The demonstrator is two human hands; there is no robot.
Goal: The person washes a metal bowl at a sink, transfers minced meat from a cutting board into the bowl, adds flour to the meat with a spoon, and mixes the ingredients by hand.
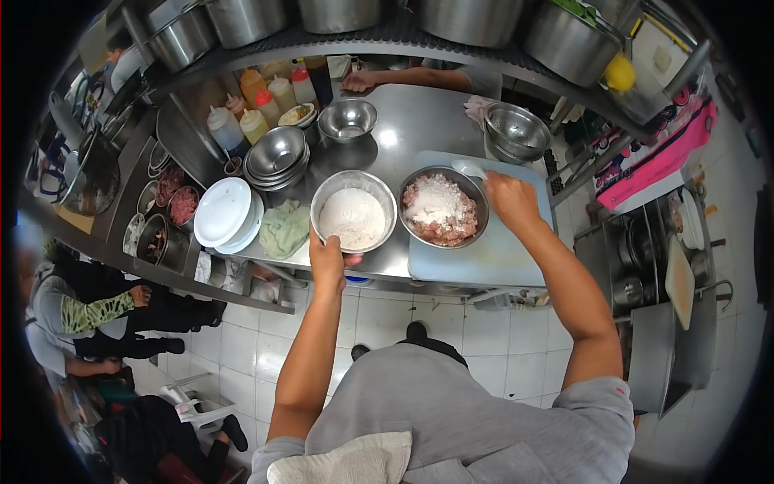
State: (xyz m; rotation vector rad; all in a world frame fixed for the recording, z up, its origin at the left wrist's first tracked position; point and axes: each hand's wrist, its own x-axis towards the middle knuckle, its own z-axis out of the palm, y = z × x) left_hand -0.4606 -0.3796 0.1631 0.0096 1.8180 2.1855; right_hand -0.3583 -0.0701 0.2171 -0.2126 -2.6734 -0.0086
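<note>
My left hand (pixel 328 256) grips the near side of a metal bowl (pixel 389 226) of white flour (pixel 352 218). Pinched in my right hand (pixel 513 198) is a white spoon (pixel 468 168), which reaches over the rim of a second metal bowl (pixel 481 222). Pieces of raw meat (pixel 446 231) fill that second bowl, with white powder heaped on top. It stands on a pale blue cutting board (pixel 516 250). The underside of the flour bowl is hidden, so I cannot tell whether it touches the counter.
Left of the flour bowl lie a green cloth (pixel 285 228), white plates (pixel 223 212) and stacked metal bowls (pixel 276 153). Squeeze bottles (pixel 255 125) and a small metal bowl (pixel 348 119) stand behind. A colander (pixel 517 131) sits back right. Another person's arm (pixel 411 79) rests across the counter.
</note>
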